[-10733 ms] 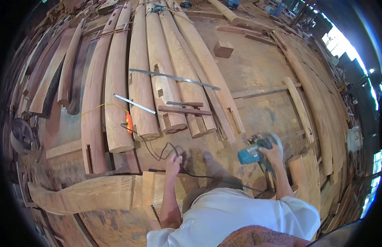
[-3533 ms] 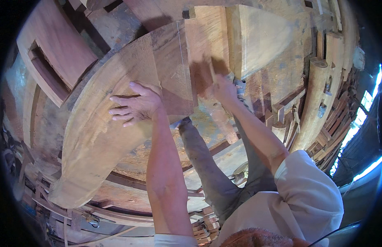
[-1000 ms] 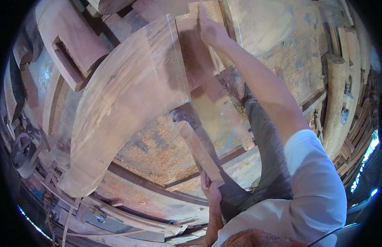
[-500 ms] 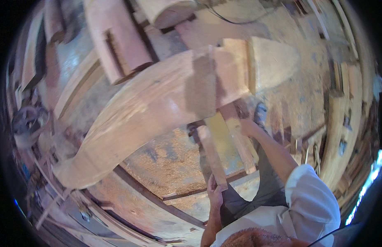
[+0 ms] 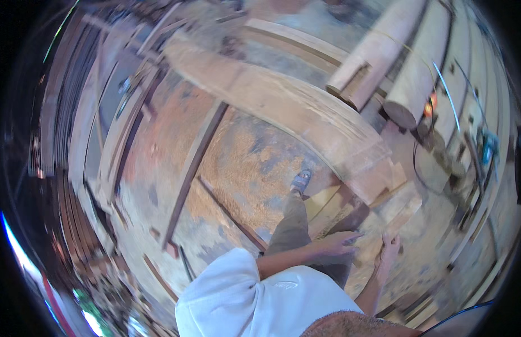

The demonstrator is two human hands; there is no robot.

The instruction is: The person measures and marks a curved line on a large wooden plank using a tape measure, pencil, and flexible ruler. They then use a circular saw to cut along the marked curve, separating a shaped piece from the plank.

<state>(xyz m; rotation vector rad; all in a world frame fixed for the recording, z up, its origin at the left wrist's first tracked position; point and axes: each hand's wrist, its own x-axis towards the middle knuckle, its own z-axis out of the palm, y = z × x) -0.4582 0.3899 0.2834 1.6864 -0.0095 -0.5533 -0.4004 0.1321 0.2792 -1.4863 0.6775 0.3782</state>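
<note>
A long curved timber (image 5: 283, 98) with a smooth pale face lies across the ground ahead of me. Its cut end is at the right, close to my hands. My left hand (image 5: 336, 244) reaches across my leg with its fingers stretched toward the right and nothing clearly in them. Beside it, my right hand (image 5: 388, 250) is raised with the fingers closed at the lower end of a short, light wooden piece (image 5: 405, 214); blur softens its outline. Under the timber's end, short boards (image 5: 323, 205) lie next to my leg.
Thick round logs (image 5: 384, 48) with cut slots lie at the far right. A dark beam (image 5: 196, 168) and a thinner strip (image 5: 229, 210) cross the sawdust-covered ground (image 5: 243, 151). Stacked planks (image 5: 75, 213) line the left. A teal power tool (image 5: 488, 147) rests at the right.
My view has swung to the left, so the timber now slants the other way. My left hand has let go of the short board. My right hand has come up from the boards to a light wooden piece.
</note>
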